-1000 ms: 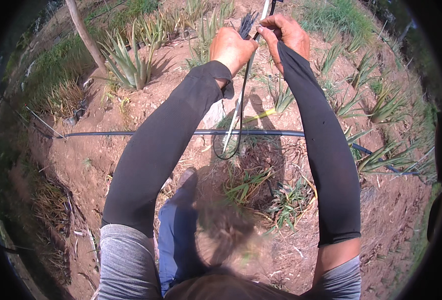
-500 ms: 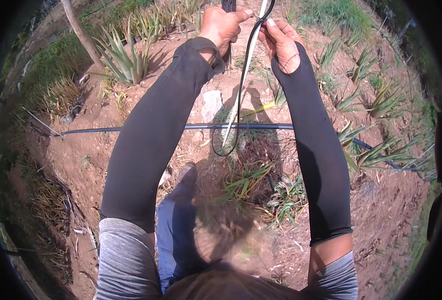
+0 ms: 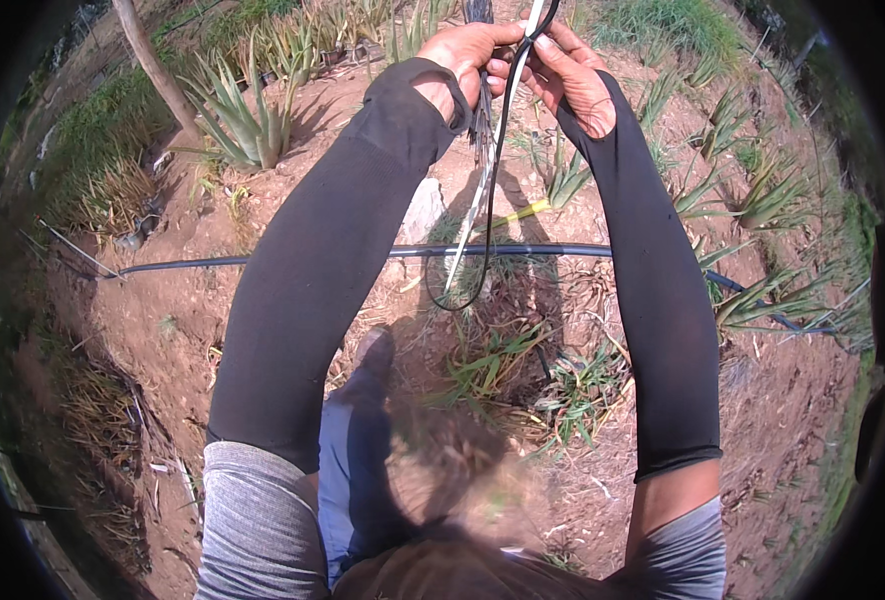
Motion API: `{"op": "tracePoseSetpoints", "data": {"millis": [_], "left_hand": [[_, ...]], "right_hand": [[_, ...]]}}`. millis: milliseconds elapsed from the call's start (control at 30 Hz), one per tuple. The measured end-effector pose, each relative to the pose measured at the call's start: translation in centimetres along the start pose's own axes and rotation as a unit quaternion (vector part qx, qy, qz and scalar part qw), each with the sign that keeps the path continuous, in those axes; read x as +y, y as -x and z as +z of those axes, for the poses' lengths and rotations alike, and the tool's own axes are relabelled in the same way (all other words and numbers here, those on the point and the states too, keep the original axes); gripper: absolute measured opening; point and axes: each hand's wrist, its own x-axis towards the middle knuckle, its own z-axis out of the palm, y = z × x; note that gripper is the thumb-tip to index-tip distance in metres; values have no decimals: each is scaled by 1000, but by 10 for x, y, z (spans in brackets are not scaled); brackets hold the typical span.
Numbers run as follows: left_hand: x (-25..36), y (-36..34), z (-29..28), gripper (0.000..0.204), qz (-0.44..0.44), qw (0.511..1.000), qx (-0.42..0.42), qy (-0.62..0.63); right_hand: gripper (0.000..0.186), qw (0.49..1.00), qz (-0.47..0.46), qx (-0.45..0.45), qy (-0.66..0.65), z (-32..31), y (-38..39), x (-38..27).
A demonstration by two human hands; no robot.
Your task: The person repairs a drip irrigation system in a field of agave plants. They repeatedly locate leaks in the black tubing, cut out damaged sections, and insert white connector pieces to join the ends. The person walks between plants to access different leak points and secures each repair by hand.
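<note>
Near the top edge of the view, two bare hands meet around a white stick (image 3: 456, 268) and a thin black cord (image 3: 453, 309). Closed around a bundle of dark strands (image 3: 479, 10), the left hand (image 3: 463, 50) points its thumb side toward the stick; the bundle shows both above and below its fingers. Just across the stick, the right hand (image 3: 570, 78) is narrow, its thumb and fingertips drawn in beside the cord; which piece they pinch, I cannot tell. Stick and cord run side by side through the space between the hands, and the stick slants down toward the lower left. Below, the cord bends into a loop around the stick's lower end.

Behind that end, a dark pipe (image 3: 563, 249) crosses the reddish soil from side to side. Just above the pipe lie a pale rock (image 3: 424, 212) and, to its right, a yellow leaf (image 3: 525, 213). Spiky plants (image 3: 253, 125) grow at the upper left, near a slanting wooden trunk (image 3: 158, 70), and more stand along the right. Black sleeves (image 3: 303, 290) cover both forearms. Underneath, a blue trouser leg (image 3: 348, 450) ends in a shoe (image 3: 374, 350) on the soil, left of some low green leaves (image 3: 573, 395).
</note>
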Motion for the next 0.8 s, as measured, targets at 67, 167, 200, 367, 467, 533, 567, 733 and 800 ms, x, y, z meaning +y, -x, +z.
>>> {"op": "tracePoseSetpoints", "data": {"millis": [67,167,200,367,467,533,567,733,800], "left_hand": [[1,2,4,16,-6,1000,16,0],[5,10,4,16,-29,999,-27,-32],[4,8,2,16,-26,999,-19,-8],[-15,7,6,16,142,989,40,-15],[-3,33,17,50,270,951,29,-148],[-2,29,18,50,392,864,16,-315],[-3,27,16,50,409,843,34,-349],[2,30,11,54,384,822,62,-417],[1,24,5,54,398,814,69,-417]], "right_hand": [[32,999,-3,-6,49,-1,0,-5],[32,997,-15,-8,78,-3,1,-6],[32,996,-19,-9,81,-2,1,-6],[25,990,-1,99,105,-4,1,1],[21,986,11,119,117,-13,5,1],[22,989,19,78,127,-18,4,-4],[23,990,23,56,130,-17,2,-5],[20,983,-20,131,130,25,12,-9],[31,976,47,166,133,48,29,-20]]}}
